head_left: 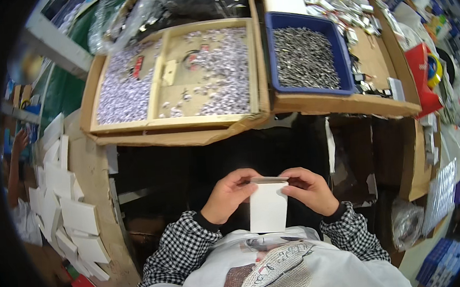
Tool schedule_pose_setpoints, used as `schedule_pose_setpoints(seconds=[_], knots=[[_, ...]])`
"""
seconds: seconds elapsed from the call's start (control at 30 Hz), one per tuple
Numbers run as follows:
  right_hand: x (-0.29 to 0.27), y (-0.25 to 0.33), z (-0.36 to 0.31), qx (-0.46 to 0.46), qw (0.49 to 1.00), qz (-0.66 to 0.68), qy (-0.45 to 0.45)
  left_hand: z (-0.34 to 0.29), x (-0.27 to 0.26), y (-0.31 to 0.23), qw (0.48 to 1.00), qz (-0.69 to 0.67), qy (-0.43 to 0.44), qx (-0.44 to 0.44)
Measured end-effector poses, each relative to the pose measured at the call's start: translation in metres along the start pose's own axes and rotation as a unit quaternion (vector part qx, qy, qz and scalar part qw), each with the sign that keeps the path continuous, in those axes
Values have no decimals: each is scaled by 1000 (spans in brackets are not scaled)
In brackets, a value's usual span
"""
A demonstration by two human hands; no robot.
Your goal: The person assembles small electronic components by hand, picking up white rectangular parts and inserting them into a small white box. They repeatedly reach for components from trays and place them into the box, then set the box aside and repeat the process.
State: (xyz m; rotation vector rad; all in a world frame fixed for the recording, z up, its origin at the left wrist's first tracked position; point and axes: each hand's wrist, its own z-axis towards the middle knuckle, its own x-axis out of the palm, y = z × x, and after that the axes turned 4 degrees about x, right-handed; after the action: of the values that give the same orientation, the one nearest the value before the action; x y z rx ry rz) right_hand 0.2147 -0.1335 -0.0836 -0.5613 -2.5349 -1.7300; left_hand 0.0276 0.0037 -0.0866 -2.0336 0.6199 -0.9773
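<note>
A small white cardboard box (pixel 268 210) is held upright between my two hands, close to my front. My left hand (pixel 230 194) pinches its upper left corner with thumb and fingers. At the upper right corner my right hand (pixel 312 190) grips it the same way, thumb on the near face. Along the top edge a narrow grey-looking flap (pixel 269 180) runs between my fingertips. Whether anything is inside the box cannot be seen.
Ahead stands a divided wooden tray (pixel 154 95) of small pale pieces. Right of it, a blue bin (pixel 348 76) of small metal parts sits in a cardboard box (pixel 395 68) with wired pieces. White boxes (pixel 77 215) pile up at left. A person's arm (pixel 16 169) shows far left.
</note>
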Motion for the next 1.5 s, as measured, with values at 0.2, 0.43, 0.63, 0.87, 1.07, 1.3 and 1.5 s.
schedule_pose_setpoints(seconds=[0.2,0.43,0.63,0.87,1.07,1.3,1.5], knots=[[-3,15,-3,-128,978,-162,-13,-4,2,-3,995,-3,50,89],[-9,48,-5,-50,981,-171,70,-13,17,-18,997,-4,58,50],[-7,65,-6,-145,913,-367,105,-21,30,-29,997,69,38,14],[-2,65,-13,-186,922,-333,67,-24,33,-38,985,139,55,84],[-3,60,-16,-220,916,-332,50,-15,24,-35,975,120,152,107],[-1,56,-15,-214,918,-332,44,-18,16,-24,975,84,177,105],[0,53,-19,-183,923,-333,59,-18,8,-12,978,82,152,119]])
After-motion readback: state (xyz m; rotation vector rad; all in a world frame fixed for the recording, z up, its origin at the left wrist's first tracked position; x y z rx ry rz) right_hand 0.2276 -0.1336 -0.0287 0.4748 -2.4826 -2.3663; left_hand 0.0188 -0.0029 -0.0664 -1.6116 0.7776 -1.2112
